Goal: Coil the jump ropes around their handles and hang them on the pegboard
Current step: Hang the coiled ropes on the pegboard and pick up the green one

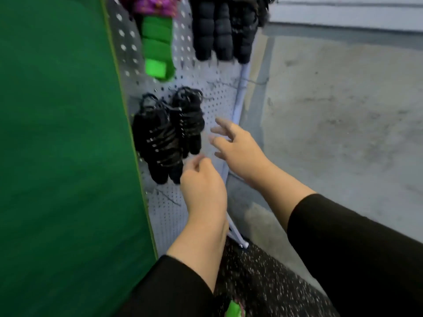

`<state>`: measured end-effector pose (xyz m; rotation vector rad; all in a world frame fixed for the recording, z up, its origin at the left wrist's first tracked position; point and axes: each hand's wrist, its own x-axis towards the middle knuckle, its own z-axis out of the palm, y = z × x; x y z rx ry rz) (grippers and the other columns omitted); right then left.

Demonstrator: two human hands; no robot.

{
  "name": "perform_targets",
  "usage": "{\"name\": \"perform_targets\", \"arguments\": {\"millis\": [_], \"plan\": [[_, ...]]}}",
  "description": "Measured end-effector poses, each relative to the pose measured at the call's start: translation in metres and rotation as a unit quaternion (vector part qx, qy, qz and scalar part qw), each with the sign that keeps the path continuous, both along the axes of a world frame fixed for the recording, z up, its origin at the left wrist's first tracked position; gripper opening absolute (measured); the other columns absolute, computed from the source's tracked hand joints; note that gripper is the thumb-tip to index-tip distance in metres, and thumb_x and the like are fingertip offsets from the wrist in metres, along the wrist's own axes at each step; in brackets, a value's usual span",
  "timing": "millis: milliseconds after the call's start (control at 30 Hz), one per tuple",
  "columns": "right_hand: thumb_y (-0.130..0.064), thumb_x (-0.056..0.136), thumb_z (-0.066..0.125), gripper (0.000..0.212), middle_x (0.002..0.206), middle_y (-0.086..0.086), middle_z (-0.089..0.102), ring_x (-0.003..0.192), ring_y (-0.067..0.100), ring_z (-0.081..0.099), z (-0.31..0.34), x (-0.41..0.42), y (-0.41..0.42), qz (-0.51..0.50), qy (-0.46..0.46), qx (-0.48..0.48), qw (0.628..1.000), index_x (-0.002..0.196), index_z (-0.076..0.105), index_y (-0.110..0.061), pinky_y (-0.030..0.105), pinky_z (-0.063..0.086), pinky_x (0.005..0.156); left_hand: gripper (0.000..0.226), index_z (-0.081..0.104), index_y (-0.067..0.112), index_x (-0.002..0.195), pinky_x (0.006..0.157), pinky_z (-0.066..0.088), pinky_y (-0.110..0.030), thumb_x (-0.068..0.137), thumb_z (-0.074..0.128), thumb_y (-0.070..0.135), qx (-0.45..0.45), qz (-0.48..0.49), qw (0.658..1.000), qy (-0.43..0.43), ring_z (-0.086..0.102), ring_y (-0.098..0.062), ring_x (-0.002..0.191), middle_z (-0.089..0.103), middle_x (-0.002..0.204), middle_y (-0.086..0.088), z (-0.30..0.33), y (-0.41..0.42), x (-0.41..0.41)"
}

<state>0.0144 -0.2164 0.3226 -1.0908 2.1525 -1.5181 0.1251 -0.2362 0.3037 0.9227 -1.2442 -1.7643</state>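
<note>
Two coiled jump ropes point(167, 136) hang side by side on the pegboard point(219, 97), just left of the right hand point(238, 147) and directly above the left hand point(201, 184). Neither hand touches them. More hung items point(222, 30) sit higher on the board, well above both hands.

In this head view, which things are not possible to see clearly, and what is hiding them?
- Pegs holding the two coiled black jump ropes: hidden by the rope loops.
- Purple item and black padded items on the pegboard: cut off by the top edge.
- Left hand fingers: motion blur; whether they touch the lower rope bundle is unclear.
- Right hand: fingers spread, blurred, touching the board or not unclear.
- Green object: cut off by the bottom edge.
</note>
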Motion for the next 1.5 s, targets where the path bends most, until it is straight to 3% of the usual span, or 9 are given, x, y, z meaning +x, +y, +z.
{"name": "perform_targets", "arguments": {"millis": [100, 333, 567, 667, 800, 933, 1067, 1200, 1500], "plan": [[-0.028, 0.096, 0.063, 0.049, 0.133, 0.001, 0.062, 0.110, 0.018, 0.065, -0.040, 0.001, 0.042, -0.066, -0.040, -0.009, 0.997, 0.143, 0.052, -0.021, 0.047, 0.055, 0.099, 0.020, 0.073, 0.022, 0.079, 0.083, 0.057, -0.045, 0.083, 0.055, 0.029, 0.005, -0.087, 0.996, -0.034, 0.072, -0.033, 0.097, 0.076, 0.094, -0.010, -0.023, 0.014, -0.010], [-0.022, 0.100, 0.060, 0.035, 0.128, 0.006, 0.067, 0.111, 0.020, 0.067, -0.178, 0.011, 0.183, -0.186, -0.099, 0.128, 0.969, 0.134, 0.061, -0.012, 0.043, 0.053, 0.101, 0.022, 0.061, 0.021, 0.076, 0.073, 0.047, -0.036, 0.095, 0.054, 0.027, -0.119, -0.289, 0.928, -0.203, 0.062, -0.021, 0.075, 0.070, 0.082, -0.005, -0.108, 0.057, -0.036], [-0.031, 0.101, 0.058, 0.042, 0.126, 0.003, 0.066, 0.105, 0.017, 0.065, -0.306, 0.031, 0.295, -0.223, -0.231, 0.274, 0.906, 0.140, 0.057, -0.015, 0.040, 0.056, 0.094, 0.029, 0.070, 0.005, 0.112, 0.090, 0.048, -0.034, 0.099, 0.057, 0.027, -0.244, -0.447, 0.746, -0.429, 0.065, -0.031, 0.109, 0.072, 0.113, -0.016, -0.261, 0.113, -0.049], [-0.031, 0.101, 0.058, 0.044, 0.121, 0.006, 0.067, 0.093, 0.016, 0.063, -0.352, 0.035, 0.316, -0.236, -0.299, 0.302, 0.874, 0.140, 0.055, -0.010, 0.028, 0.050, 0.079, 0.037, 0.063, 0.003, 0.128, 0.099, 0.047, -0.033, 0.102, 0.056, 0.028, -0.209, -0.476, 0.717, -0.465, 0.060, -0.031, 0.120, 0.067, 0.128, -0.016, -0.313, 0.141, -0.042], [-0.026, 0.100, 0.059, 0.044, 0.132, 0.014, 0.063, 0.111, 0.023, 0.061, -0.403, 0.045, 0.332, -0.240, -0.356, 0.323, 0.843, 0.139, 0.054, -0.004, 0.029, 0.046, 0.095, 0.035, 0.063, 0.004, 0.128, 0.092, 0.044, -0.028, 0.103, 0.054, 0.026, -0.190, -0.498, 0.683, -0.499, 0.060, -0.031, 0.121, 0.066, 0.130, -0.016, -0.367, 0.172, -0.040], [-0.027, 0.102, 0.056, 0.039, 0.119, 0.013, 0.066, 0.100, 0.020, 0.059, -0.444, 0.060, 0.334, -0.234, -0.395, 0.332, 0.824, 0.132, 0.060, -0.003, 0.030, 0.047, 0.091, 0.033, 0.062, 0.003, 0.125, 0.094, 0.044, -0.028, 0.103, 0.050, 0.024, -0.160, -0.511, 0.652, -0.537, 0.059, -0.032, 0.122, 0.065, 0.131, -0.017, -0.409, 0.194, -0.036], [-0.029, 0.104, 0.052, 0.044, 0.124, 0.014, 0.064, 0.109, 0.029, 0.063, -0.476, 0.072, 0.320, -0.257, -0.545, 0.263, 0.754, 0.144, 0.045, -0.011, 0.044, 0.052, 0.096, 0.031, 0.061, 0.002, 0.122, 0.102, 0.044, -0.035, 0.102, 0.046, 0.020, -0.163, -0.523, 0.603, -0.580, 0.058, -0.036, 0.124, 0.064, 0.130, -0.020, -0.440, 0.206, -0.028], [-0.026, 0.106, 0.049, 0.014, 0.104, 0.005, 0.065, 0.092, 0.021, 0.063, -0.485, 0.075, 0.306, -0.280, -0.606, 0.192, 0.719, 0.116, 0.054, -0.018, 0.034, 0.053, 0.074, 0.034, 0.054, 0.006, 0.130, 0.103, 0.045, -0.037, 0.100, 0.048, 0.022, -0.136, -0.513, 0.608, -0.591, 0.056, -0.036, 0.126, 0.062, 0.132, -0.019, -0.443, 0.213, -0.026], [-0.025, 0.090, 0.074, 0.048, 0.106, 0.003, 0.074, 0.096, 0.020, 0.072, -0.469, 0.058, 0.312, -0.381, -0.497, 0.089, 0.775, 0.129, 0.049, -0.013, 0.043, 0.059, 0.091, 0.036, 0.053, 0.015, 0.136, 0.087, 0.048, -0.026, 0.100, 0.051, 0.014, 0.009, -0.451, 0.765, -0.459, 0.062, -0.016, 0.104, 0.067, 0.121, -0.004, -0.425, 0.220, -0.041]]}}
